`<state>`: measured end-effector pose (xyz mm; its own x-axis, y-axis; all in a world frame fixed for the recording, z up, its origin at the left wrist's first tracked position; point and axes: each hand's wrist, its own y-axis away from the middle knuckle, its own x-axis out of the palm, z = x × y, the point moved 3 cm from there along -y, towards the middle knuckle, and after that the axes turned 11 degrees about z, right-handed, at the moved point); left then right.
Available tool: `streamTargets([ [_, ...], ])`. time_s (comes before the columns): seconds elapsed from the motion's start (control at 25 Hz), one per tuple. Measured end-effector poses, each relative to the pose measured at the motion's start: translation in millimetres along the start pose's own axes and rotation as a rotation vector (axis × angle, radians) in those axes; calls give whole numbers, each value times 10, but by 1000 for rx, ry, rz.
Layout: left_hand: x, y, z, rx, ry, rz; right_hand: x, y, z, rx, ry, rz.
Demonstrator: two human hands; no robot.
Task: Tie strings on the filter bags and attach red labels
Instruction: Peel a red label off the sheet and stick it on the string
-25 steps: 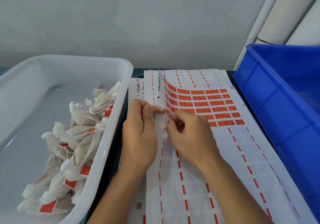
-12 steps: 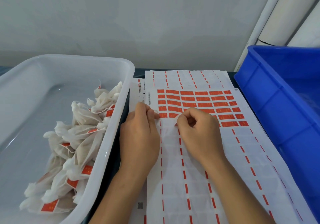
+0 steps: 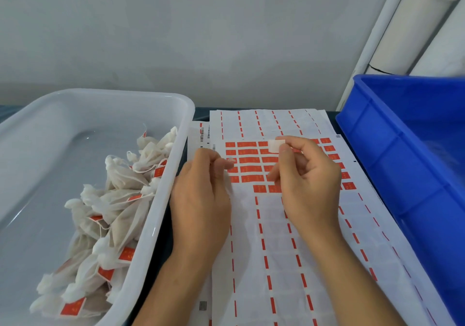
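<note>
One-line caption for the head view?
Right hand holds a peeled label above the label sheet; left hand pinches string.

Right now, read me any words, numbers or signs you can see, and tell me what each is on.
None can be read.
Red labels on the sheet: faint marks, too small.
Labels on the filter bags: print blurred.
Barcode marks on the sheet's left margin: unreadable.
Blue crate: no text shows.

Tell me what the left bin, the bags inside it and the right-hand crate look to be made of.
White bin: likely plastic, translucent and glossy, with highlights on its floor. Filter bags: thin off-white mesh or paper-like fabric, matte, creased and gathered at the necks. Blue crate: opaque moulded plastic, with ribbed walls and a slight sheen.
</note>
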<state>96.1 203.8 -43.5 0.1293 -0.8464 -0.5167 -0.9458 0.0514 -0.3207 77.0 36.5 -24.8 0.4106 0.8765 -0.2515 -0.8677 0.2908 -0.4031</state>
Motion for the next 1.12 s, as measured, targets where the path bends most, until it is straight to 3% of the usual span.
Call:
streamTargets([
  [0.16, -79, 40, -206, 136, 159, -22, -81, -89, 154, 47, -119, 67],
  [0.28, 34, 85, -287, 134, 236, 133, -193, -121, 198, 73, -177, 134],
  [0.48, 298, 156, -207, 86, 129, 331, -372, 16, 2, 162, -217, 233],
  [0.8, 369, 168, -166, 69, 230, 341, -352, 255, -242, 172, -274, 352],
  [1.12, 363, 163, -181, 25, 358, 421, -412, 255, -267, 110, -93, 281],
])
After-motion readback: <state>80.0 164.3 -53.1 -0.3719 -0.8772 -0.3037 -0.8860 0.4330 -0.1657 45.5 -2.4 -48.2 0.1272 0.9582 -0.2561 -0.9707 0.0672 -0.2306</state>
